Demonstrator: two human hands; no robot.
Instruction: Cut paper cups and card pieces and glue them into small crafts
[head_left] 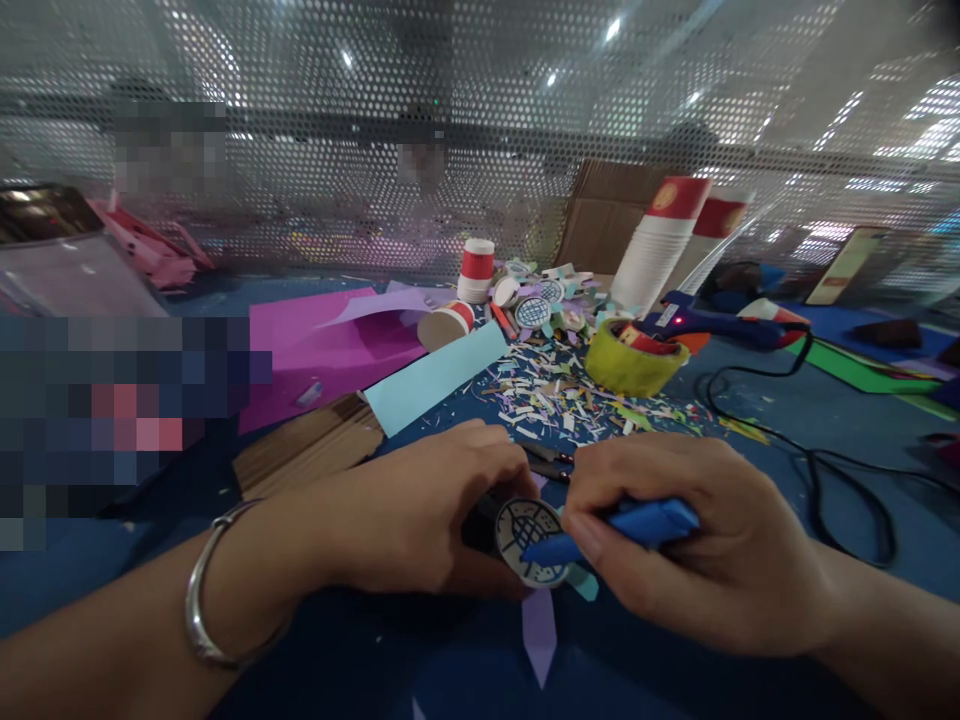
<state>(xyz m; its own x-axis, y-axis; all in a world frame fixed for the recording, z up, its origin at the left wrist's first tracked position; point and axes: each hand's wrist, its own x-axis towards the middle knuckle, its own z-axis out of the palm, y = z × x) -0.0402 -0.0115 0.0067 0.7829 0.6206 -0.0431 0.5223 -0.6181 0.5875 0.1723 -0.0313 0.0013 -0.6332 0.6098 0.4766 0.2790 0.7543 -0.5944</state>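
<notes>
My left hand (442,510) is closed around a cut-off paper cup bottom (514,522), its round white face turned up toward me. Dark curved and crossing lines cover that face. A pointed purple paper strip (540,632) and a small teal paper piece (583,582) stick out from its edge. In my right hand (690,570) is a blue marker (656,522), slanted so its tip end lies over the drawn face; I cannot tell whether the tip touches. Just beyond the hands lie dark-handled scissors (551,462), partly hidden.
Paper scraps (547,385) and several finished cup-bottom pieces (534,312) lie ahead. Behind them lean stacked paper cups (660,245). A glue gun (720,325) rests over yellow tape (634,362), its black cord trailing right. Magenta paper (322,350), light blue paper (439,378) and cardboard (311,445) are left.
</notes>
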